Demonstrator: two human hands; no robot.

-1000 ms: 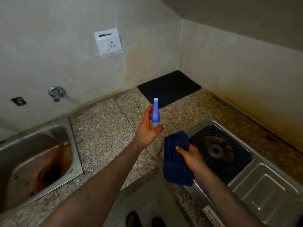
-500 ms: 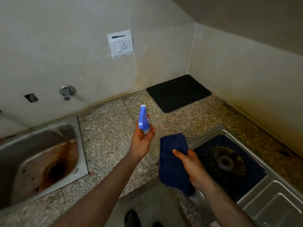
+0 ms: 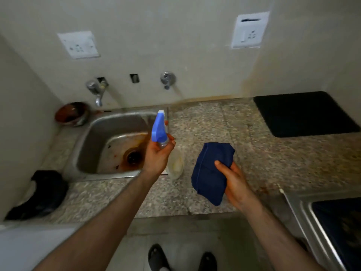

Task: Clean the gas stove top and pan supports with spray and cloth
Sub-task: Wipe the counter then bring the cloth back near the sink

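My left hand (image 3: 158, 153) grips a clear spray bottle (image 3: 176, 163) with a blue trigger head, held tilted over the right rim of the sink. A folded dark blue cloth (image 3: 210, 173) hangs from my right hand (image 3: 232, 180), whose thumb pins it from the front, above the granite counter (image 3: 273, 159). The steel gas stove (image 3: 304, 208) shows only as a corner at the lower right edge, well to the right of both hands; its dark glass top (image 3: 340, 222) is partly cut off.
A stained steel sink (image 3: 117, 149) sits left of centre under two wall taps. A brown bowl (image 3: 71, 113) stands at the sink's back left, a black object (image 3: 43, 194) lies on the counter's left end, and a black mat (image 3: 304, 113) covers the back right.
The view has swung left: the stove slid to the right edge and the whole sink came into view. Both hands keep their hold on the bottle and cloth.
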